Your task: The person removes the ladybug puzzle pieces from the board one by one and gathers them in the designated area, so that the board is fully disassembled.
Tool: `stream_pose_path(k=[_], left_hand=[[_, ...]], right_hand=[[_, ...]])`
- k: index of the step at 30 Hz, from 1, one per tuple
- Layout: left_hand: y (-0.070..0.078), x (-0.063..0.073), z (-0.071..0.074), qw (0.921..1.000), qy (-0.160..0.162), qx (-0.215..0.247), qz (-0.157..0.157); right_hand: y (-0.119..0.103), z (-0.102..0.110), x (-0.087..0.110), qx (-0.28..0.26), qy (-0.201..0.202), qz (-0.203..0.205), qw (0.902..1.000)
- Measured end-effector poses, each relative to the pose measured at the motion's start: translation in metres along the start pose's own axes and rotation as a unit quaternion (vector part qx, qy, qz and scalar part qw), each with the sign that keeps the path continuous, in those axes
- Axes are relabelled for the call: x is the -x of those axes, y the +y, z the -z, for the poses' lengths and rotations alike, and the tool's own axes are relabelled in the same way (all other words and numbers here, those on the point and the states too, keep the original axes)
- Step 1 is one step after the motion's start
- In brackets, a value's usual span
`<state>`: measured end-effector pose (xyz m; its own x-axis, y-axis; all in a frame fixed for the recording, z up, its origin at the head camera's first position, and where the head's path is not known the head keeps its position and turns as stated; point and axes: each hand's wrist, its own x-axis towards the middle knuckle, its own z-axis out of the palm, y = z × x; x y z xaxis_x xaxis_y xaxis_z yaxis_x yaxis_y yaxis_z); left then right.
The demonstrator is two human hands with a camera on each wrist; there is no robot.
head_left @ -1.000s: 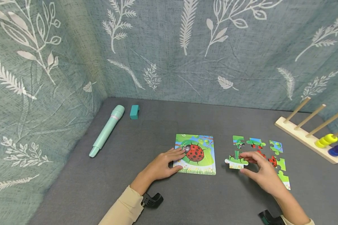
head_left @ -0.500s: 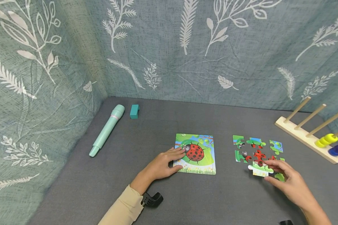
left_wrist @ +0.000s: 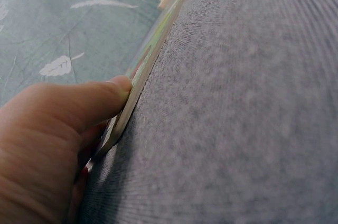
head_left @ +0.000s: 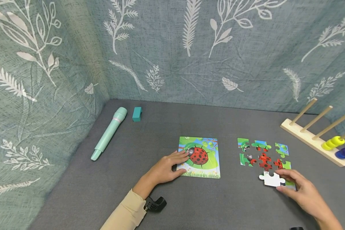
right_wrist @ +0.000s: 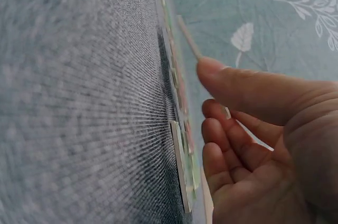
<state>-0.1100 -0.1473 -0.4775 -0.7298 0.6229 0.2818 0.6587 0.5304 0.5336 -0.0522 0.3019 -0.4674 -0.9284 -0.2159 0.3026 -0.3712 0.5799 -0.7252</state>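
Note:
A ladybug puzzle board [head_left: 210, 166] lies on the dark cloth, its picture facing up. On its left part rests my left hand [head_left: 172, 166], the fingers extended over the picture and the thumb near the lower left edge. My right hand [head_left: 304, 188] pinches a jigsaw piece [head_left: 272, 180] between thumb and fingers; its face looks white in the head view. Seen edge-on in the right wrist view, the held jigsaw piece stands off the cloth. Around it lie several loose pieces, among them a red one [head_left: 265, 161]; the right hand partly covers a green one [head_left: 289, 184].
A wooden stacking rack [head_left: 314, 142] with upright pegs, yellow rings [head_left: 333, 143] and blue rings [head_left: 344, 154] stands at the right. At the left lie a mint toy microphone [head_left: 110, 132] and a small teal block [head_left: 137, 114]. A leaf-patterned curtain [head_left: 172, 57] hangs behind.
My right hand has moved right and toward me with the jigsaw piece, and the piece has tilted so its face now looks white. The left hand has stayed on the board.

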Motion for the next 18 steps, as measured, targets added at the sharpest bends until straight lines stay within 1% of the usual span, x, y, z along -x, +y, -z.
stream_pose_path(k=[7,15,18], left_hand=[[-0.0003,-0.0001,-0.0006,0.9999,-0.008,0.005,0.012],[-0.0003,0.0003,-0.0011,0.9998,-0.009,0.008,0.013],[-0.0001,0.0002,-0.0009,0.9998,-0.01,0.009,0.013]], right_hand=[[0.0009,-0.0019,0.0011,0.048,0.01,0.021,0.9986],[0.0056,-0.0047,0.0008,0.096,0.014,0.046,0.9942],[0.0079,-0.005,0.0012,0.113,0.016,0.048,0.9924]])
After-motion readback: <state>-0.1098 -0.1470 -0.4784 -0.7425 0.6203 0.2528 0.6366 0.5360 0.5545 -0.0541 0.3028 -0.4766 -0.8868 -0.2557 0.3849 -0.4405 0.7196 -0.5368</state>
